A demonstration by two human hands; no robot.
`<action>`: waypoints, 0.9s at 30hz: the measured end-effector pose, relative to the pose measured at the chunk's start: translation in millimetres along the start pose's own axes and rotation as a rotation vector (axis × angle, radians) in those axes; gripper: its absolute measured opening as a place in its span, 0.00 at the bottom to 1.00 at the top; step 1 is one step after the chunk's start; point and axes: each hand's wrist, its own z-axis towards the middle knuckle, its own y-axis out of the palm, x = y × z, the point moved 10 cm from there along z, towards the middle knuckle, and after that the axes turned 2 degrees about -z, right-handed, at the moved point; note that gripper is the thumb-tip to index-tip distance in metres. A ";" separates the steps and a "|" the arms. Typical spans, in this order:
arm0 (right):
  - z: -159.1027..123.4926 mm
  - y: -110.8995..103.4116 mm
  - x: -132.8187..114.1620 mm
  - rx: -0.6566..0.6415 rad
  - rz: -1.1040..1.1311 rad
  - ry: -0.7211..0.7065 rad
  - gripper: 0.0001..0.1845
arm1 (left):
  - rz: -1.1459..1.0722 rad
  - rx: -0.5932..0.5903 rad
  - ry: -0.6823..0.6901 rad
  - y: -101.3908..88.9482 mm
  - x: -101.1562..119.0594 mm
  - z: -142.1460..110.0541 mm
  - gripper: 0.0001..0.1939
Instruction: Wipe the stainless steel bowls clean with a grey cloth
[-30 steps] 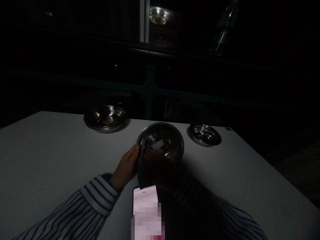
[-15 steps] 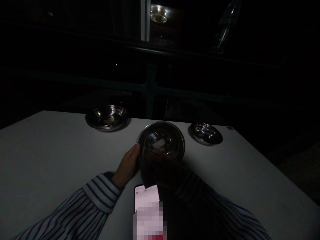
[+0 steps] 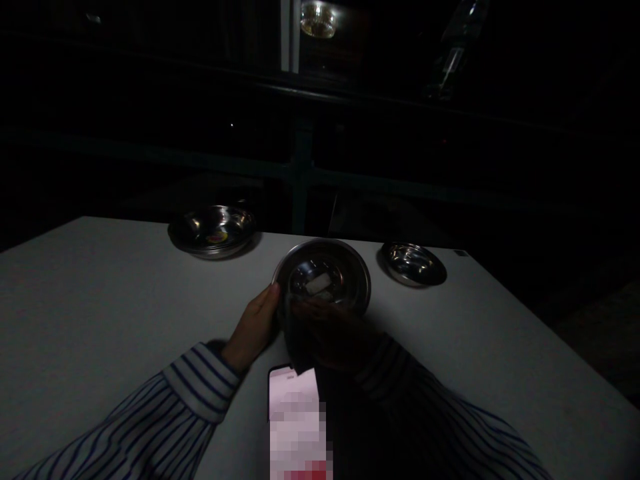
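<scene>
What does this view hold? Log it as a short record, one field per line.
Surface: white table
Light: dim, background nearly black
Left grip: holding the middle bowl at its left rim
Right grip: in deep shadow over that bowl's near side, by a dark cloth-like thing; finger position unclear
Far left: stacked metal bowls, a yellowish sticker inside the top one
Far right: another metal bowl, standing apart
Near side: phone, screen lit, lower part pixelated
</scene>
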 end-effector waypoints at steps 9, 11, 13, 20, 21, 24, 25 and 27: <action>-13.4 -6.1 8.8 -0.064 -0.104 0.046 0.12 | 0.026 0.018 0.017 -3.0 2.3 1.6 0.28; -6.1 -6.6 2.4 -0.007 -0.043 0.019 0.14 | 0.023 0.022 0.006 -2.5 1.3 1.3 0.29; -0.5 -3.8 -0.9 0.002 -0.025 0.027 0.15 | 0.011 0.016 0.000 -1.6 0.0 1.3 0.29; -17.5 -5.6 9.7 -0.097 -0.187 0.144 0.13 | -0.021 0.025 0.008 -4.1 1.0 2.5 0.28; -20.0 -5.6 12.6 -0.112 -0.208 0.158 0.12 | -0.019 0.027 0.015 -4.0 2.1 2.6 0.27; -17.3 -1.9 10.9 -0.137 -0.171 0.115 0.13 | -0.030 0.025 0.017 -1.7 2.6 2.3 0.28; -13.5 -0.4 7.6 -0.132 -0.134 0.085 0.13 | -0.038 0.020 0.009 -0.5 1.6 2.0 0.28; -4.7 1.1 1.3 -0.102 -0.059 0.038 0.15 | -0.058 0.015 -0.004 0.9 -0.2 1.2 0.28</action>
